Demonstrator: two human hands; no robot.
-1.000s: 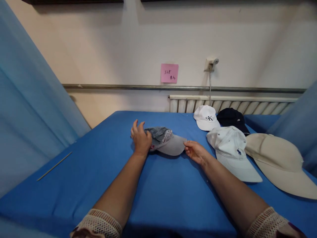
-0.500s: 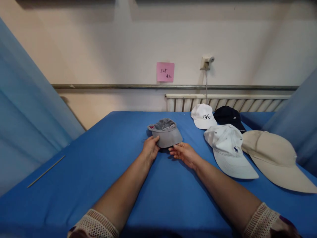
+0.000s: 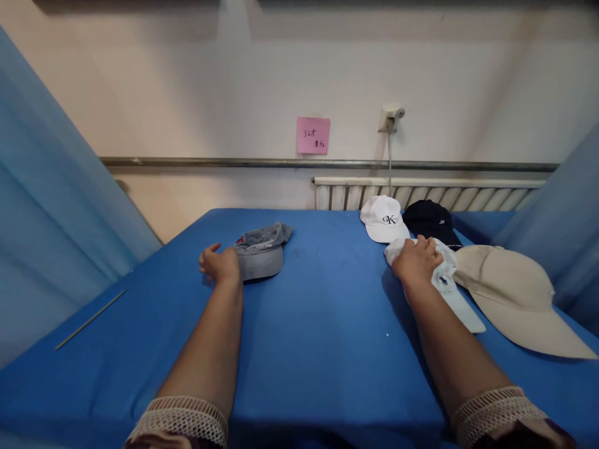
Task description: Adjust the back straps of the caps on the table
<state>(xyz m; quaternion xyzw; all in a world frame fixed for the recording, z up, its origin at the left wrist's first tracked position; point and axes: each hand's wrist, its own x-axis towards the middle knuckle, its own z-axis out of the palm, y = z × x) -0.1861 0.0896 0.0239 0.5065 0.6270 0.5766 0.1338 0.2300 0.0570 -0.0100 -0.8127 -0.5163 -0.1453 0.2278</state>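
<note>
A grey baseball cap [image 3: 260, 262] with a small red mark lies on the blue-covered bed, brim toward me. My left hand [image 3: 219, 262] is at the cap's left edge, fingers pointing away from it and apart, with nothing seen in them. Whether the hand touches the cap is hard to tell. My right hand [image 3: 417, 257] is on the crown of a pale cap [image 3: 455, 290] with a dark horse-rider logo. Its fingers are bent over the fabric and hide much of the crown.
Behind my right hand are a white cap [image 3: 384, 219] with black letters and a dark navy cap [image 3: 431, 221]. A large beige cap [image 3: 512, 287] lies at the right. A thin stick [image 3: 90, 320] rests at the left. Curtains [image 3: 51, 206] flank the bed; a radiator [image 3: 374, 187] stands behind.
The grey cap has shifted left and lies turned. My left hand has moved to its left side. My right hand has left it and moved right onto the pale cap.
</note>
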